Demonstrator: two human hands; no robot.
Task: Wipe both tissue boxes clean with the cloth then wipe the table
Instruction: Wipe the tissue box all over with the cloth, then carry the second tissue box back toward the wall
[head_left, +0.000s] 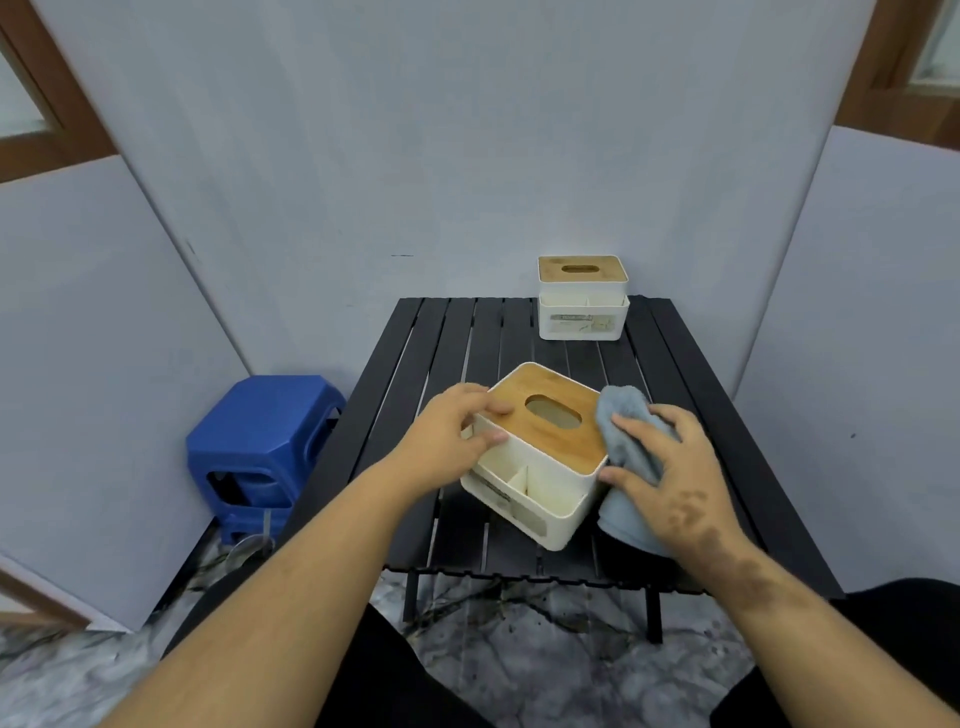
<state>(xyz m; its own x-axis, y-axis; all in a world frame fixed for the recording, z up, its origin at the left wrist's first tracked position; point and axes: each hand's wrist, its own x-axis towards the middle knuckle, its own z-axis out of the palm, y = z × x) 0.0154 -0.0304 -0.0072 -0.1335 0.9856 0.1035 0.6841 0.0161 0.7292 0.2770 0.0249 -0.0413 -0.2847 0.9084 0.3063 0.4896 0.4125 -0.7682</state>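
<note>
I'm holding the near box (535, 457) w/ my left hand (447, 431): thumb lying on the side, fingers (493, 408) curled over the wood lid's left edge. The box is sitting turned at an angle on the black slat table (467, 338), near the front edge. Lid's oval slot is showing only dark inside; can't tell if tissues are in there. Front tray is split by a divider into compartments, both looking bare.

My right hand (670, 467) is pressing the blue cloth (628, 447) flat against the box's right side, fingers spread and fairly straight, not clenched. Cloth is bunching up above the lid corner and hanging down to the table beside the box.

Far box (583, 299) is standing square at the back edge, right of centre, well apart from the near one. Same wood lid w/ slot, front tray also divided; contents too small to tell.

Open slats are lying btwn the two boxes and across the table's left half. Right of the cloth there's a strip of free table to the edge. Blue stool (260, 452) is standing on the floor just beside the table's left side. Grey walls (363, 156) are closing in behind and on both sides.
</note>
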